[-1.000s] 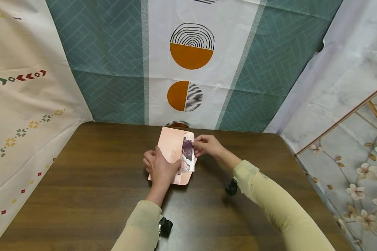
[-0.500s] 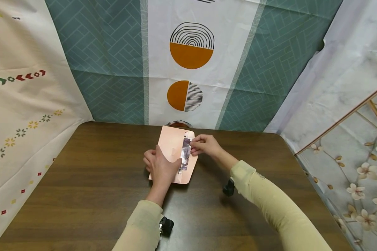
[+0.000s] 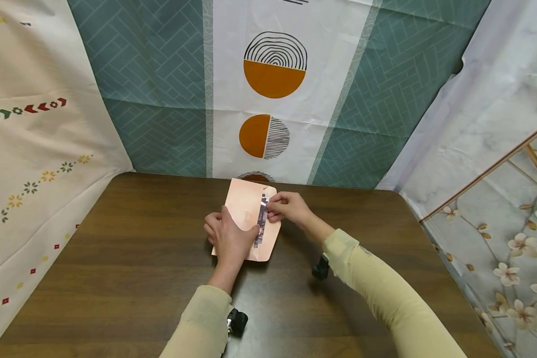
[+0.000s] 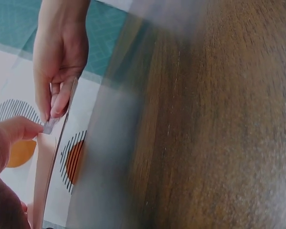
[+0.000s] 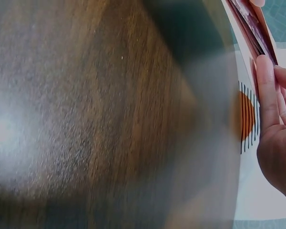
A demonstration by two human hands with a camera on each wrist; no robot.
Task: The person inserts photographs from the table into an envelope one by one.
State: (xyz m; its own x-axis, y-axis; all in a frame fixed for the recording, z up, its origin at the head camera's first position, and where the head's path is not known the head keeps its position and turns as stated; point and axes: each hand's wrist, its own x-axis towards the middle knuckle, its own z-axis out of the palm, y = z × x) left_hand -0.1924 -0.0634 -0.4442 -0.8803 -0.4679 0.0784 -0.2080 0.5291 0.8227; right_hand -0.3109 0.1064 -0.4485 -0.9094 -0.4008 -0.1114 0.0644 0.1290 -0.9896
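A pale pink envelope [image 3: 243, 195] is held tilted over the far part of the table, its flap [image 3: 268, 243] folded out to the right. My left hand [image 3: 229, 237] grips the envelope, thumb on its front near the opening and fingers behind its left edge. Out of the opening shows a narrow strip of a glossy printed photo card [image 3: 261, 226]; the rest is hidden inside. My right hand [image 3: 290, 206] pinches this card's outer edge between thumb and fingers. In the right wrist view the card [image 5: 251, 21] lies between the envelope's pink layers, right at the fingertips.
The brown wooden table [image 3: 130, 278] stretches out around both arms. Behind its far edge hangs a patterned curtain [image 3: 161, 99], with a floral cloth [image 3: 510, 248] at the right. A small black camera [image 3: 237, 322] sits at the left wrist.
The right hand has moved left with the photo card, which has slid deeper into the envelope, so only a thin strip shows now. The left hand has stayed nearly still on the envelope.
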